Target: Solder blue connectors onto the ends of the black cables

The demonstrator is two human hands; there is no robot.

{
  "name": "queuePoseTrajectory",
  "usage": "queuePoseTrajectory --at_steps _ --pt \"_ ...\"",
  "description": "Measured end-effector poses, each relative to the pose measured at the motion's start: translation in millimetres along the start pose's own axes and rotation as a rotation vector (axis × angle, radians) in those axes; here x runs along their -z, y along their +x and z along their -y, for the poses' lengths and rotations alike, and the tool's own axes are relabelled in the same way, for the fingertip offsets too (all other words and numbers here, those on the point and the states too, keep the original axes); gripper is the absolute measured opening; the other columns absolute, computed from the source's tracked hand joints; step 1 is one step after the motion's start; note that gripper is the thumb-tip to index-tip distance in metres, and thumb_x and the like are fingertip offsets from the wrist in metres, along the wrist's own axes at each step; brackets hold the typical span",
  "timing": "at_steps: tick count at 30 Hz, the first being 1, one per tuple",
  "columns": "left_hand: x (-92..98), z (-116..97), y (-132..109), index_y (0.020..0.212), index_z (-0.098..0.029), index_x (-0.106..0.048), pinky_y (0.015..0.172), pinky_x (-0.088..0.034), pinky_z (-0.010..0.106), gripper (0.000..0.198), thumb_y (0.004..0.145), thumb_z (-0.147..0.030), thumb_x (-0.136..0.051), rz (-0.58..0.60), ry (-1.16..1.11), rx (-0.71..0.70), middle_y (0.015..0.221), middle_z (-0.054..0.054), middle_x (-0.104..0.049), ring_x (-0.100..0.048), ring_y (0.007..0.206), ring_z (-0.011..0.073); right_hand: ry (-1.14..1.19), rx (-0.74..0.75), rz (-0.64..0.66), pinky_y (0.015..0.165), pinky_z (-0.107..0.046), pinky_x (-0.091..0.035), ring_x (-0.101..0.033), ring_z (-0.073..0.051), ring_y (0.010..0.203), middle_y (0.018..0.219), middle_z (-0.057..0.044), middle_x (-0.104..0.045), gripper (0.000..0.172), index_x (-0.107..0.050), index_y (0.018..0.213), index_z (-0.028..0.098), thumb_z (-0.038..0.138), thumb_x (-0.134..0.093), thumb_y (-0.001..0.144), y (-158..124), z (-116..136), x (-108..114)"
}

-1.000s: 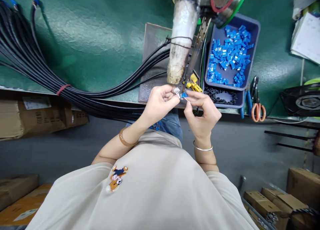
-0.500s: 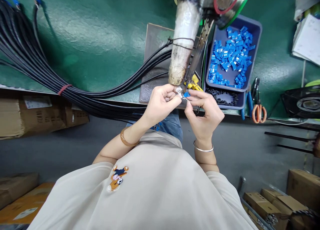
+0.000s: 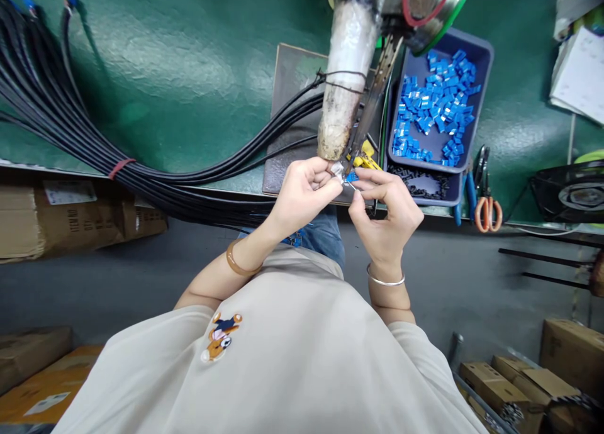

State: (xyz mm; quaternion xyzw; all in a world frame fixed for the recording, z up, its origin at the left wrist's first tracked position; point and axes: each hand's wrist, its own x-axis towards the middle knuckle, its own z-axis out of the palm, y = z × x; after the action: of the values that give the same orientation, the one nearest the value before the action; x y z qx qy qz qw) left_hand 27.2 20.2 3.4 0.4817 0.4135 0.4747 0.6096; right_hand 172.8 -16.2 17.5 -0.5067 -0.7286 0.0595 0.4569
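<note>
My left hand (image 3: 302,192) and my right hand (image 3: 384,211) meet at the front edge of the green bench, fingertips pinched together. Between them sits a small blue connector (image 3: 350,177) with a silvery metal piece beside it. My left fingers close on the end of a black cable (image 3: 226,170) from the bundle that runs off to the left. My right thumb and forefinger pinch the blue connector. Both hands sit just below a wrapped white cylinder (image 3: 346,63) hanging from a machine.
A dark blue tray (image 3: 479,94) of several loose blue connectors stands to the right, above a tray of small black parts (image 3: 422,185). Orange-handled scissors (image 3: 486,201) lie further right. A dark mat (image 3: 290,107) covers the bench; cardboard boxes (image 3: 70,214) sit below.
The hands have hardly moved; the right fingers shifted slightly closer over the blue connector, hiding more of it.
</note>
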Motion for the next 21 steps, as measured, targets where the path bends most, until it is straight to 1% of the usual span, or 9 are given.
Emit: queuePoseTrajectory --at_steps 5,10,16,21 --pt "1.8 2.3 0.4 0.061 -0.015 -0.051 0.045 -0.017 0.019 0.015 0.07 -0.008 -0.061 0.013 0.018 0.028 0.052 -0.007 -0.03 -0.024 0.047 0.0019 -0.028 -0.002 0.045 0.081 -0.033 -0.061 -0.072 -0.016 0.09 0.102 -0.002 -0.074 0.014 -0.053 0.077 0.023 0.013 -0.061 0.082 -1.5 0.4 1.1" --pt "1.0 3.2 -0.7 0.063 -0.015 -0.053 0.046 -0.018 0.019 0.014 0.07 -0.008 -0.061 -0.001 0.024 0.03 0.052 -0.006 -0.032 -0.026 0.047 0.0021 -0.058 -0.001 0.033 0.084 -0.033 -0.059 -0.072 -0.016 0.092 0.101 -0.002 -0.074 0.014 -0.053 0.078 0.023 0.013 -0.061 0.082 -1.6 0.7 1.5" --pt "-0.7 0.6 -1.3 0.065 -0.015 -0.055 0.046 -0.018 0.02 0.011 0.071 -0.007 -0.06 -0.012 0.009 0.009 0.052 -0.007 -0.032 -0.026 0.047 0.0024 -0.055 0.009 0.01 0.082 -0.031 -0.059 -0.072 -0.015 0.089 0.102 -0.002 -0.074 0.014 -0.057 0.077 0.022 0.011 -0.064 0.081 0.2 0.6 -0.4" --pt "-0.2 -1.6 -0.2 0.062 -0.015 -0.052 0.045 -0.019 0.019 0.014 0.07 -0.006 -0.06 -0.014 -0.012 0.008 0.052 -0.007 -0.032 -0.026 0.047 0.0024 -0.068 0.001 0.019 0.082 -0.032 -0.06 -0.072 -0.015 0.089 0.103 -0.002 -0.073 0.014 -0.056 0.076 0.023 0.012 -0.064 0.081 0.9 1.2 -0.5"
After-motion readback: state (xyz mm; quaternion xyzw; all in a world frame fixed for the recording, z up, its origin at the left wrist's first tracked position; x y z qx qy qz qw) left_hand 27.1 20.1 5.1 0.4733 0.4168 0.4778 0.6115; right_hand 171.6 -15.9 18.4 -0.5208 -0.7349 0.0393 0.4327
